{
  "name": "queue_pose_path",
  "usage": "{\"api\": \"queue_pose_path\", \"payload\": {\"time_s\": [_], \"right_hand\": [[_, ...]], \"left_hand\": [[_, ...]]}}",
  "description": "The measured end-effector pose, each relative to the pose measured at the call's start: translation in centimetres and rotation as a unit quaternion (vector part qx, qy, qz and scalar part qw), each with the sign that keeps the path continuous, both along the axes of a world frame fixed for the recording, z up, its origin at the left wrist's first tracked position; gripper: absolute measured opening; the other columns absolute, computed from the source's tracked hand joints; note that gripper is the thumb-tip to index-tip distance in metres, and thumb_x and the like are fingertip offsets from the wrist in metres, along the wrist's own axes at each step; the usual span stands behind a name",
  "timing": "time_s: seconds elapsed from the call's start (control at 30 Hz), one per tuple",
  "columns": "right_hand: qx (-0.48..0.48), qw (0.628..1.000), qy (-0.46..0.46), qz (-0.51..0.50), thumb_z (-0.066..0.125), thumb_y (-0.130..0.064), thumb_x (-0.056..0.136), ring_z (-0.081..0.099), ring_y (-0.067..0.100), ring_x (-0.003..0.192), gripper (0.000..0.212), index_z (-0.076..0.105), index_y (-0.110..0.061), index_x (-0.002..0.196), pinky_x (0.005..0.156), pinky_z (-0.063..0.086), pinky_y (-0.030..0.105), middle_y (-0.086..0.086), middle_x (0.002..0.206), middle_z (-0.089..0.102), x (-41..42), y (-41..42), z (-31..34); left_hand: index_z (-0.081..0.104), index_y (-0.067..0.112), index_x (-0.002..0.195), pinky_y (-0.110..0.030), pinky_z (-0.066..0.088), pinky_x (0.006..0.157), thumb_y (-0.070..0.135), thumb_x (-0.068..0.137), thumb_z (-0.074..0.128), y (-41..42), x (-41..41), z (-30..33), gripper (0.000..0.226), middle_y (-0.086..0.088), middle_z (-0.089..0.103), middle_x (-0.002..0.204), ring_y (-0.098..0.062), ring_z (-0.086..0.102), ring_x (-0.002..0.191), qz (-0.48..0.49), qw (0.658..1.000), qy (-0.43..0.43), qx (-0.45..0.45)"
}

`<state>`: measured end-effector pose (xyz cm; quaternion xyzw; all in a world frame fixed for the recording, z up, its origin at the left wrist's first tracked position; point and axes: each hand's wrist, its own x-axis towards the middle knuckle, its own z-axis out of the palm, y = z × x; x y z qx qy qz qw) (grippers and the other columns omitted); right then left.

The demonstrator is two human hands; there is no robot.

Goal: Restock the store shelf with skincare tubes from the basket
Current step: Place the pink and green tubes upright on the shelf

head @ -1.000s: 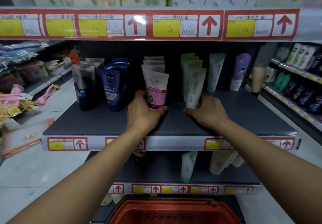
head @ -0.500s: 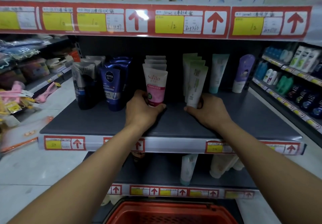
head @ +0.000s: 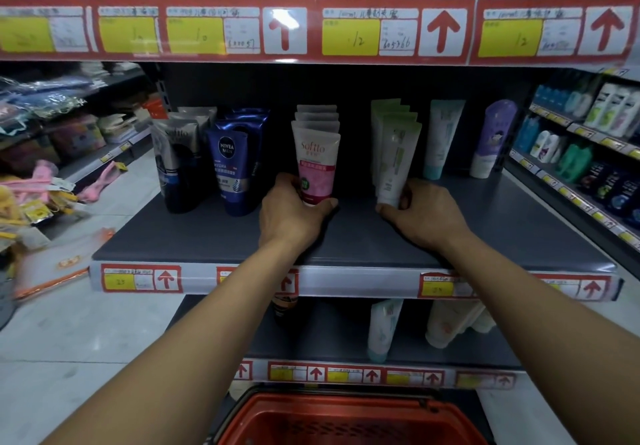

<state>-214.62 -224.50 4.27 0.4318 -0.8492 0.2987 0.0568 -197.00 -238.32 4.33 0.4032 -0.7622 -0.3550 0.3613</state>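
Note:
On the dark middle shelf (head: 519, 236) a pink and white Softto tube (head: 316, 164) stands upright at the front of its row. My left hand (head: 294, 216) grips its cap end, thumb under the front. To the right, a white and green tube (head: 394, 164) leans at the front of a green row, and my right hand (head: 426, 216) pinches its base. The red basket (head: 349, 420) sits at the bottom of the view below the shelves; its inside is barely visible.
Dark Softto tubes (head: 176, 164) and blue Nivea tubes (head: 233, 167) stand to the left. A teal tube (head: 441, 139) and a purple bottle (head: 491, 139) stand at the right rear. The lower shelf holds pale tubes (head: 381, 327). More stocked shelves flank both sides.
Both hands have stayed at the bases of their tubes, pushed slightly further back on the shelf. The view has drawn closer and tilted up a little.

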Motion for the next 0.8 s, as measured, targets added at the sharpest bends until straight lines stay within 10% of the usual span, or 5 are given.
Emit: {"api": "queue_pose_path", "payload": {"time_s": [0.37, 0.6, 0.8], "right_hand": [[0.03, 0.999, -0.004, -0.01, 0.075, -0.053, 0.082, 0.064, 0.025, 0.098, 0.031, 0.057, -0.029, 0.092, 0.072, 0.04, 0.028, -0.005, 0.094, 0.062, 0.9, 0.8, 1.2], [0.069, 0.997, -0.037, -0.011, 0.068, -0.057, 0.086, 0.063, 0.026, 0.114, 0.054, 0.064, -0.024, 0.129, 0.087, 0.048, 0.031, 0.002, 0.124, 0.069, 0.8, 2.4, 2.3], [0.025, 0.998, -0.051, -0.026, 0.068, -0.04, 0.09, 0.063, 0.022, 0.093, 0.039, 0.065, -0.014, 0.12, 0.074, 0.04, 0.026, 0.0, 0.096, 0.069, 1.2, 5.3, 1.9]], "left_hand": [[0.056, 0.015, 0.127, -0.035, 0.054, 0.088, 0.049, 0.066, 0.093, 0.2, 0.2, 0.1, 0.079, -0.005, 0.067, 0.123, -0.025, 0.066, 0.111, 0.003, 1.0, -0.003, -0.014], [0.056, 0.013, 0.128, -0.035, 0.054, 0.088, 0.038, 0.072, 0.091, 0.7, 1.6, 0.9, 0.071, -0.004, 0.064, 0.116, -0.021, 0.064, 0.104, 0.014, 0.999, 0.046, -0.005], [0.056, 0.019, 0.123, -0.032, 0.05, 0.079, 0.026, 0.085, 0.077, 2.9, 3.8, 1.3, 0.043, 0.002, 0.065, 0.102, -0.017, 0.064, 0.091, 0.001, 0.998, 0.061, -0.028]]}}
